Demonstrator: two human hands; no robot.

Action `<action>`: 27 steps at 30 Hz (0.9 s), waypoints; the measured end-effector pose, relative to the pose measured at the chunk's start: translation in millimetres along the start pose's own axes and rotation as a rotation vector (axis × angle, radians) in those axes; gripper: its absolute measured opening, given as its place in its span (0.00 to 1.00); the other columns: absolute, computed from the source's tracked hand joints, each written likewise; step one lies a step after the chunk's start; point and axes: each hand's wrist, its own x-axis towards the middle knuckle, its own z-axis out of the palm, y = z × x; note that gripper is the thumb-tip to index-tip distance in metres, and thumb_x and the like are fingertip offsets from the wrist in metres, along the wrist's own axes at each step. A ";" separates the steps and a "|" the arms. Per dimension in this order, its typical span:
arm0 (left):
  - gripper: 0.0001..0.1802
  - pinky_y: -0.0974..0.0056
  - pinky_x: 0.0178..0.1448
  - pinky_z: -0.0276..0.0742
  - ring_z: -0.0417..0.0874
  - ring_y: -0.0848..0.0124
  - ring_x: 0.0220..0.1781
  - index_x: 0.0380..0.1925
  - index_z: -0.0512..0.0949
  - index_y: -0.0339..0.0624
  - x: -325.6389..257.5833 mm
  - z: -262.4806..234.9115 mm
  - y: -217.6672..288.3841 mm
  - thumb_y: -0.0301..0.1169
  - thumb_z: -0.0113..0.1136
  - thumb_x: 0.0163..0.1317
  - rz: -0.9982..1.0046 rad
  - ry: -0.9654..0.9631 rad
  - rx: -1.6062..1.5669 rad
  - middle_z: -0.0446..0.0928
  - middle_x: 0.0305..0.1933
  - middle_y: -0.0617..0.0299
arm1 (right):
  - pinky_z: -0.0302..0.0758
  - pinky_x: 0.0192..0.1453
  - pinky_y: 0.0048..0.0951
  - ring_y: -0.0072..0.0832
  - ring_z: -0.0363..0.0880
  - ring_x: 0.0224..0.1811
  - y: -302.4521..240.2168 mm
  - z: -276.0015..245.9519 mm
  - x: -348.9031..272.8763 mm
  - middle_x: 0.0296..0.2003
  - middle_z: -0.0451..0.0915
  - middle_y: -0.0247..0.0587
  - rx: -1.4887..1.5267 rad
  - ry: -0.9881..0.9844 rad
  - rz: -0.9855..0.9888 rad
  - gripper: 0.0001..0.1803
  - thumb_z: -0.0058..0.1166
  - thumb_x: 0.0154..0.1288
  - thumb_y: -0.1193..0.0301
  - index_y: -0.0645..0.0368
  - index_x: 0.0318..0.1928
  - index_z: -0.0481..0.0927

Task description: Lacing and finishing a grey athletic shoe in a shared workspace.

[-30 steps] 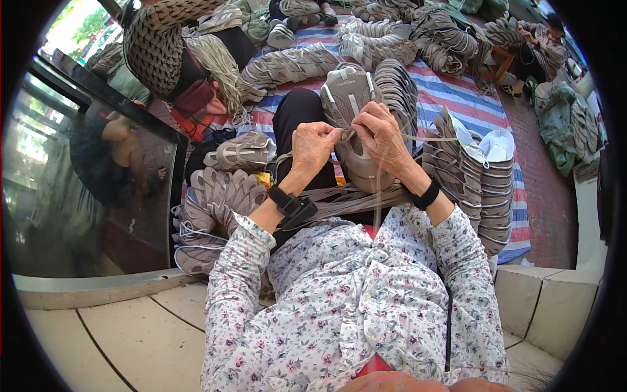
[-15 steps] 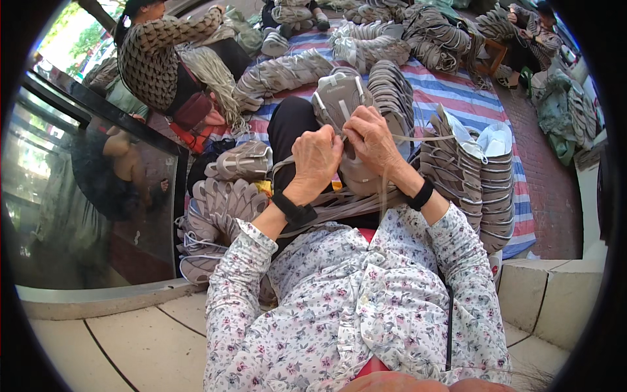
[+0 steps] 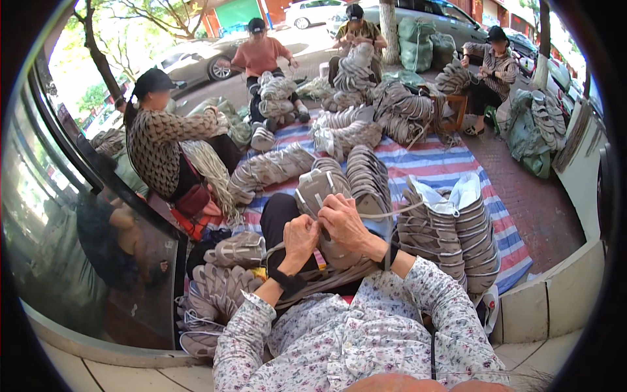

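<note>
A grey-beige shoe upper point(image 3: 337, 255) rests upright on my lap, its tongue end pointing away from me. My left hand point(image 3: 300, 240) is closed in a pinch at its left side, a pale lace trailing off beside the wrist. Touching it on the right, my right hand point(image 3: 343, 224) is closed over the upper's lacing area. From its fingers a pale flat shoelace point(image 3: 398, 213) stretches out to the right. The fingertips partly hide each other and the eyelets between them. More loose laces point(image 3: 326, 279) lie across my lap.
Stacked uppers point(image 3: 447, 242) stand on the right, with others point(image 3: 219, 281) at my left and a row point(image 3: 368, 179) ahead. They sit on a striped sheet point(image 3: 503, 245). A glass door point(image 3: 98, 274) borders the left. Several people work farther off, one point(image 3: 166, 137) near with a lace bundle.
The view has tipped upward, bringing the street, cars and seated people into sight. Both hands stay close together at the same upper, with only small finger shifts.
</note>
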 end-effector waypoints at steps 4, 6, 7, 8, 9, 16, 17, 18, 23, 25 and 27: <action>0.08 0.52 0.30 0.75 0.81 0.49 0.27 0.24 0.77 0.37 -1.7 11.4 3.1 0.30 0.60 0.56 0.097 0.038 -0.023 0.77 0.22 0.47 | 0.70 0.44 0.40 0.46 0.73 0.40 9.5 12.4 25.9 0.35 0.71 0.46 0.364 0.034 0.063 0.04 0.51 0.56 0.78 0.64 0.33 0.75; 0.09 0.53 0.30 0.73 0.80 0.48 0.26 0.24 0.77 0.36 0.5 11.1 7.1 0.30 0.60 0.56 0.126 0.060 -0.053 0.76 0.21 0.47 | 0.71 0.43 0.40 0.47 0.73 0.39 18.8 17.4 28.8 0.35 0.71 0.48 0.342 0.015 0.054 0.04 0.51 0.56 0.79 0.65 0.33 0.75; 0.09 0.55 0.29 0.72 0.79 0.48 0.25 0.25 0.76 0.35 1.7 9.1 9.1 0.30 0.60 0.57 0.151 0.080 -0.079 0.75 0.20 0.46 | 0.72 0.42 0.40 0.47 0.74 0.38 22.4 19.4 29.2 0.36 0.71 0.49 0.324 -0.005 0.046 0.03 0.51 0.55 0.80 0.65 0.33 0.75; 0.08 0.53 0.31 0.73 0.79 0.48 0.27 0.25 0.77 0.36 1.7 4.3 8.9 0.30 0.59 0.57 0.167 0.052 -0.026 0.76 0.24 0.49 | 0.72 0.42 0.40 0.47 0.74 0.38 26.0 20.6 27.9 0.36 0.71 0.49 0.323 -0.010 0.043 0.03 0.51 0.55 0.80 0.65 0.33 0.75; 0.08 0.53 0.31 0.73 0.79 0.48 0.27 0.25 0.77 0.36 3.0 -4.0 13.0 0.30 0.59 0.57 0.159 0.058 -0.028 0.76 0.24 0.49 | 0.72 0.42 0.40 0.47 0.74 0.39 27.6 21.4 28.1 0.36 0.71 0.49 0.353 -0.031 0.045 0.03 0.52 0.54 0.81 0.65 0.32 0.75; 0.15 0.53 0.36 0.77 0.82 0.55 0.36 0.42 0.71 0.41 34.1 -25.3 5.5 0.25 0.57 0.52 0.584 -0.008 0.206 0.72 0.42 0.56 | 0.73 0.45 0.34 0.40 0.75 0.40 33.5 5.6 29.4 0.36 0.71 0.42 0.347 -0.117 0.037 0.03 0.56 0.50 0.82 0.65 0.29 0.78; 0.15 0.53 0.36 0.77 0.82 0.55 0.36 0.42 0.71 0.41 37.7 -25.4 2.6 0.25 0.57 0.52 0.576 -0.003 0.201 0.72 0.42 0.56 | 0.73 0.45 0.34 0.39 0.75 0.41 33.4 1.1 31.4 0.36 0.71 0.42 0.359 -0.154 0.040 0.03 0.56 0.50 0.82 0.65 0.28 0.78; 0.15 0.54 0.36 0.77 0.82 0.55 0.36 0.42 0.71 0.40 41.7 -25.5 5.1 0.25 0.57 0.53 0.576 -0.099 0.248 0.72 0.42 0.56 | 0.73 0.45 0.33 0.37 0.75 0.41 37.4 -1.7 30.8 0.36 0.71 0.41 0.347 -0.183 0.053 0.03 0.57 0.49 0.82 0.65 0.28 0.79; 0.11 0.53 0.39 0.77 0.81 0.55 0.37 0.36 0.79 0.40 48.1 -33.1 8.9 0.34 0.62 0.55 0.540 -0.334 0.122 0.74 0.37 0.56 | 0.73 0.45 0.32 0.34 0.75 0.41 44.6 -8.7 29.5 0.37 0.71 0.38 0.307 -0.256 0.052 0.04 0.60 0.49 0.79 0.62 0.29 0.82; 0.11 0.55 0.39 0.76 0.81 0.56 0.36 0.33 0.81 0.40 48.7 -36.7 0.1 0.35 0.64 0.54 0.549 -0.337 0.027 0.74 0.36 0.55 | 0.73 0.46 0.31 0.34 0.74 0.41 40.0 -10.0 34.9 0.37 0.71 0.38 0.312 -0.350 0.050 0.04 0.61 0.49 0.77 0.61 0.29 0.84; 0.12 0.56 0.39 0.76 0.80 0.57 0.35 0.30 0.82 0.39 48.6 -35.6 -9.8 0.36 0.67 0.52 0.559 -0.335 -0.069 0.74 0.34 0.55 | 0.72 0.46 0.32 0.34 0.74 0.41 37.0 -7.2 38.4 0.37 0.70 0.38 0.340 -0.411 0.071 0.05 0.62 0.49 0.74 0.60 0.29 0.85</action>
